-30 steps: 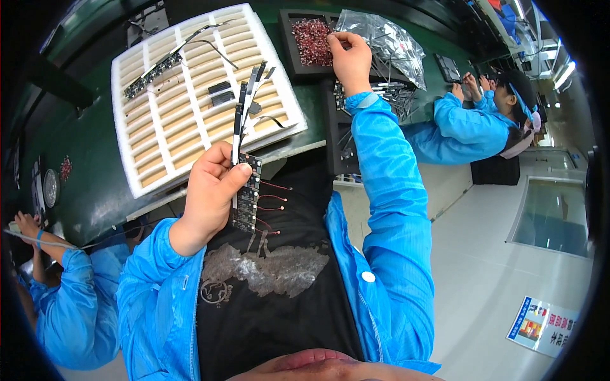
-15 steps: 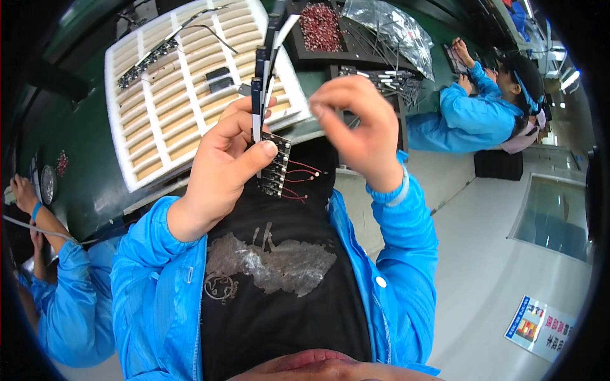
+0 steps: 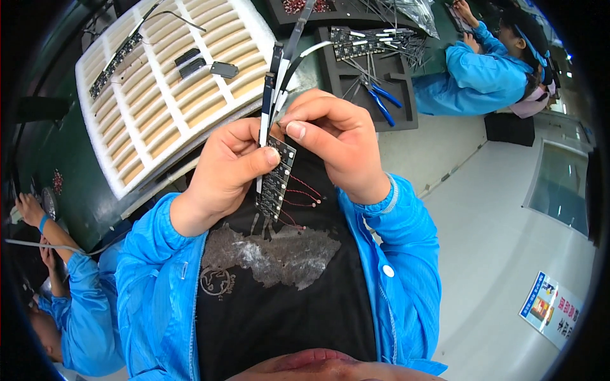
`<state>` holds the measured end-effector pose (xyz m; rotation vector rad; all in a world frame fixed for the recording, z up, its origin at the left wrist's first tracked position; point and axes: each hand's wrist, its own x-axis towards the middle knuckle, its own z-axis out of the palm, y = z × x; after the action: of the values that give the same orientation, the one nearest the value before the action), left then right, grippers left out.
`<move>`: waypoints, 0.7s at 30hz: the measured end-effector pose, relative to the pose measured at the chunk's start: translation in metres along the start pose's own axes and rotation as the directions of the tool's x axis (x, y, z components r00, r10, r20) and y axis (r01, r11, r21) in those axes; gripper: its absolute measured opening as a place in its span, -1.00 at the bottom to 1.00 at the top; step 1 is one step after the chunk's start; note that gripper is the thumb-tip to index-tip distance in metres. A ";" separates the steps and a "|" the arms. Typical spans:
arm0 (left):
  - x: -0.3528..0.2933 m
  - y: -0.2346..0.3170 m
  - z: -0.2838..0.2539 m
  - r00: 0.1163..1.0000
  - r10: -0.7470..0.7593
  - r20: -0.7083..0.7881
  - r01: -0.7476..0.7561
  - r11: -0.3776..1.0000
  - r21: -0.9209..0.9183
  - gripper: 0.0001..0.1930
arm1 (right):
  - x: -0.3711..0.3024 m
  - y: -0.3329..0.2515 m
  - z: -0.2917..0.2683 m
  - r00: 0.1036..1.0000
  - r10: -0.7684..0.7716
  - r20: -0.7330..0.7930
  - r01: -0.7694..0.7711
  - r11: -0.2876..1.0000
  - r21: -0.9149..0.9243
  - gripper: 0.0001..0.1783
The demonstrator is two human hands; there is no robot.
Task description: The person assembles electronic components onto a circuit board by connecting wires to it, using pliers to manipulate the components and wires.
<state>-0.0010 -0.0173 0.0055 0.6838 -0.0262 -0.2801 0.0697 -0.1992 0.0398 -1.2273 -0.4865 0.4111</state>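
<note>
Above my lap, my left hand [image 3: 219, 170] grips a black circuit board panel [image 3: 276, 184], its thumb lying on the front face. Long black and white flat strips [image 3: 269, 95] rise from the panel's upper end beside my left fingers. Thin red wires [image 3: 304, 192] with small round ends dangle off its right side. At the panel's top corner, my right hand [image 3: 340, 140] is closed in a pinch, thumb against forefinger. Whatever lies between those fingertips is too small to make out.
A white slotted foam tray [image 3: 101, 136] on the green bench holds a long board with cables [image 3: 117, 63] and small black modules [image 3: 223, 69]. Blue-handled pliers [image 3: 384, 101] lie in a black tray [image 3: 406, 95] beside more boards. Co-workers in blue sit right [image 3: 486, 70] and left [image 3: 89, 311].
My right hand has come down and left to the panel, its fingers now pinched. The view has shifted, revealing the blue-handled pliers. My left hand keeps its grip.
</note>
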 end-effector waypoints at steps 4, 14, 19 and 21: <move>-0.006 -0.001 0.002 0.999 -0.032 -0.016 0.031 0.995 -0.095 -0.81 | -0.004 0.004 0.001 0.994 0.089 0.058 -0.094 0.991 0.095 -0.84; 0.003 -0.002 0.000 0.997 0.050 0.062 -0.045 0.996 -0.080 -0.68 | -0.012 0.026 -0.004 0.999 0.011 0.033 -0.013 0.996 0.084 -0.78; 0.001 -0.005 0.002 1.000 0.003 0.018 0.000 0.989 -0.148 -0.69 | -0.011 0.027 0.009 1.000 -0.023 0.013 0.021 0.993 0.114 -0.84; 0.001 -0.007 0.001 1.000 -0.003 0.009 0.005 0.986 -0.164 -0.69 | -0.011 0.025 0.011 1.000 -0.005 0.012 0.003 0.991 0.136 -0.85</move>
<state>-0.0017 -0.0233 0.0012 0.5188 -0.0102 -0.2856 0.0537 -0.1893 0.0171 -1.0921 -0.4638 0.4415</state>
